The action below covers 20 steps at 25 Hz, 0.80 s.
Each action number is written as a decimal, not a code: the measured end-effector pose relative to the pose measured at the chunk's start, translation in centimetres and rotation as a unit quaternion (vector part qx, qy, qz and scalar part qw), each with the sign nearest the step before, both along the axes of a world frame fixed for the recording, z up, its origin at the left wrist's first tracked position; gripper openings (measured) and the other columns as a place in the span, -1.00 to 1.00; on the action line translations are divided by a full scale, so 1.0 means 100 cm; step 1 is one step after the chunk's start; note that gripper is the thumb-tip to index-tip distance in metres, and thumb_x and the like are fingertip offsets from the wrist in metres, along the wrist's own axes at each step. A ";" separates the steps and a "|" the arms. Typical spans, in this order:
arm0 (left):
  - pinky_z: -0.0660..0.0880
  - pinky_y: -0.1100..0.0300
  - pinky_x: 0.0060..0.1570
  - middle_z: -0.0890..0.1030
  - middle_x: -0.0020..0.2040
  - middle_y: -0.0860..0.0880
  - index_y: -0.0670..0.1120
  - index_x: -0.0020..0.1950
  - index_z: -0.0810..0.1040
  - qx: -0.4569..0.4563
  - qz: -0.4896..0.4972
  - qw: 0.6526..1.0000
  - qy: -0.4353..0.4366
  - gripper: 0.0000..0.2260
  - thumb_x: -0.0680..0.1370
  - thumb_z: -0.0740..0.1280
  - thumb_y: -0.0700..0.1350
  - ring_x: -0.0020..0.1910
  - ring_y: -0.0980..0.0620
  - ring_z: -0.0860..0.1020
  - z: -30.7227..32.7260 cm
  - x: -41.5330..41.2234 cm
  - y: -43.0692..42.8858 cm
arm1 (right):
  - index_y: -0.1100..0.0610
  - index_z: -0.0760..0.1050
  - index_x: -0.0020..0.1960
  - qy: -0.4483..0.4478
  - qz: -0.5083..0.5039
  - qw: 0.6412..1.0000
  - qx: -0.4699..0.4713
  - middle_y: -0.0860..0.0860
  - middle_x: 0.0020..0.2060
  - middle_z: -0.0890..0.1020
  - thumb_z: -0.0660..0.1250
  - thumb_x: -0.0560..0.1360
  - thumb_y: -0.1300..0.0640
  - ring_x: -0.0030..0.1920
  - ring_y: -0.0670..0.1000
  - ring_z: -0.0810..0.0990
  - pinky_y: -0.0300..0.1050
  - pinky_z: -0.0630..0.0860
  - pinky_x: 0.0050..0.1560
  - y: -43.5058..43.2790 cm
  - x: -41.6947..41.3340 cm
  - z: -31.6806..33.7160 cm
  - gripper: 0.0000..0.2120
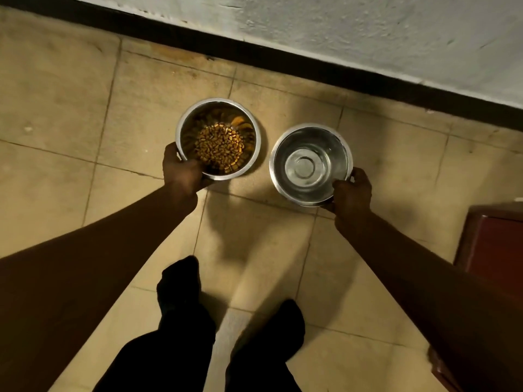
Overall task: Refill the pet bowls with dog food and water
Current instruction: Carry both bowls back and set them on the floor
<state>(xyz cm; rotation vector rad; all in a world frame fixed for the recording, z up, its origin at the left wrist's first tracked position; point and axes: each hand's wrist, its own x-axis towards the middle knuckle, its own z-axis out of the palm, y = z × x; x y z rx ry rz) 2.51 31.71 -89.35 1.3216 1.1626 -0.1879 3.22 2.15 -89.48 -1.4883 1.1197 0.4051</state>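
Observation:
Two steel bowls are side by side over the tiled floor near the wall. The left bowl (253, 128) holds a heap of brown dog food (220, 147). My left hand (182, 172) grips its near-left rim. The right bowl (276, 154) holds clear water (307, 165). My right hand (352, 193) grips its near-right rim. Whether the bowls rest on the floor or hang just above it, I cannot tell.
A white wall (368, 29) with a black skirting strip (283, 62) runs diagonally behind the bowls. A reddish-brown piece of furniture (492, 250) stands at the right edge. My two feet in dark socks (181, 287) are on the beige tiles below the bowls.

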 end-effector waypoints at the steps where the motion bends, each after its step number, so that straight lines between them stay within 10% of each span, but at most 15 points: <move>1: 0.71 0.08 -0.33 0.59 0.24 -0.07 0.04 0.35 0.46 -0.002 0.004 1.000 -0.004 -0.53 0.55 0.48 -0.31 0.21 -0.25 0.67 -0.013 0.006 0.000 | 0.03 0.51 0.31 0.001 -0.004 1.000 0.001 -0.02 0.02 0.59 0.26 0.61 0.44 0.04 0.12 0.66 -0.09 0.71 -0.42 0.000 0.005 -0.012 -0.59; 16: 0.69 0.16 -0.35 0.56 0.21 -0.02 0.02 0.44 0.40 -0.005 0.028 1.000 0.008 -0.47 0.54 0.51 -0.22 0.21 -0.22 0.66 -0.081 0.007 0.014 | -0.09 0.52 0.15 -0.011 -0.060 0.997 0.041 0.04 0.10 0.60 0.28 0.62 0.45 0.08 0.16 0.66 -0.03 0.72 -0.39 0.010 0.013 -0.063 -0.57; 20: 0.70 0.11 -0.22 0.52 0.38 -0.18 -0.04 0.64 0.23 0.019 -0.008 0.998 0.067 -0.28 0.56 0.51 -0.13 0.22 -0.20 0.64 -0.061 0.003 0.022 | 0.03 0.44 0.54 0.034 -0.045 0.997 0.057 0.14 0.35 0.57 0.33 0.66 0.34 0.27 0.24 0.63 0.17 0.75 -0.03 0.003 0.016 -0.056 -0.51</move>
